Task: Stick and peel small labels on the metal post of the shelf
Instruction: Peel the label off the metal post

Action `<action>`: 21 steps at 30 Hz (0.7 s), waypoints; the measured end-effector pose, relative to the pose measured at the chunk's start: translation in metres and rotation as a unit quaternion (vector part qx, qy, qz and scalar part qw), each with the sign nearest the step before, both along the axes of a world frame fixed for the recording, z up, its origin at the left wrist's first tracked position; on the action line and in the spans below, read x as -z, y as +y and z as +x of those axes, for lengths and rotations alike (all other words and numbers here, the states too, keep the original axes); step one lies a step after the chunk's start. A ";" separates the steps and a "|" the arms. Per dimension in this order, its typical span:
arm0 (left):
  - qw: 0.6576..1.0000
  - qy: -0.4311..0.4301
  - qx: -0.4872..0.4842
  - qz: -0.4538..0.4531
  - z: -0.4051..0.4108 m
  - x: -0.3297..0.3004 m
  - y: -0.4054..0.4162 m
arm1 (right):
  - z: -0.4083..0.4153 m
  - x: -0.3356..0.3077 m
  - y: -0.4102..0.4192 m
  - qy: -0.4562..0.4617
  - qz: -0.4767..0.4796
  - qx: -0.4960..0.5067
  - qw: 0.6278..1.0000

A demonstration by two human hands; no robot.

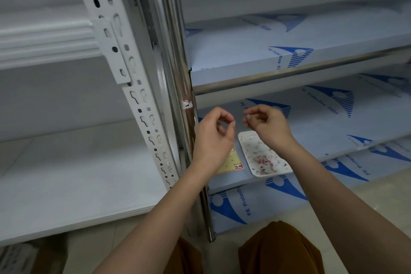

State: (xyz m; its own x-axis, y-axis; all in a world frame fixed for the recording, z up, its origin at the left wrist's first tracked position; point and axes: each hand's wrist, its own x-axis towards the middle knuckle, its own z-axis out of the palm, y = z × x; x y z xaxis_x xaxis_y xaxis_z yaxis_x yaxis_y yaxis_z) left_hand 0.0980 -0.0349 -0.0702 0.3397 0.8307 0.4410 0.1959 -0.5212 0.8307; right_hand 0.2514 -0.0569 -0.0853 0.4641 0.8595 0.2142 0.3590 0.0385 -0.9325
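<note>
post (175,77): shiny silver, left of my fingers
label (186,104): white, red edge, black mark
shelf film (311,113): pale blue, dark-blue striped logos, behind my fingers
tray (244,138): white, red-black specks
sheet (231,163): yellow, red-edged
trousers (280,249): mustard brown

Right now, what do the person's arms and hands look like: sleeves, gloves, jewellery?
Both forearms are bare up to the frame edge, with no sleeve showing. The left hand and right hand wear no gloves, and no rings, watch or bracelet can be seen. Mustard-brown trousers cover the knees below.
</note>
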 end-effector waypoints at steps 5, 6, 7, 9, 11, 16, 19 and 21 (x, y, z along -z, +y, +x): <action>0.991 -0.035 -0.043 0.118 -0.021 -0.003 0.000 | -0.030 -0.016 0.004 -0.049 0.071 -0.025 0.996; 0.988 -0.040 -0.055 0.137 -0.026 -0.004 -0.001 | -0.036 -0.019 0.004 -0.060 0.087 -0.028 0.994; 0.985 -0.046 -0.070 0.152 -0.031 -0.006 -0.001 | -0.043 -0.023 0.005 -0.066 0.103 -0.030 0.992; 0.978 -0.065 -0.102 0.169 -0.040 -0.009 0.000 | -0.055 -0.030 0.005 -0.077 0.131 -0.032 0.988; 0.972 -0.092 -0.135 0.169 -0.047 -0.011 0.003 | -0.066 -0.036 0.005 -0.091 0.156 -0.034 0.983; 0.969 -0.120 -0.167 0.139 -0.063 -0.013 0.015 | -0.085 -0.045 0.006 -0.122 0.194 -0.048 0.972; 0.970 -0.129 -0.158 0.134 -0.068 -0.015 0.019 | -0.092 -0.046 0.009 -0.143 0.218 -0.043 0.964; 0.970 -0.135 -0.149 0.133 -0.069 -0.016 0.022 | -0.095 -0.046 0.011 -0.159 0.234 -0.035 0.958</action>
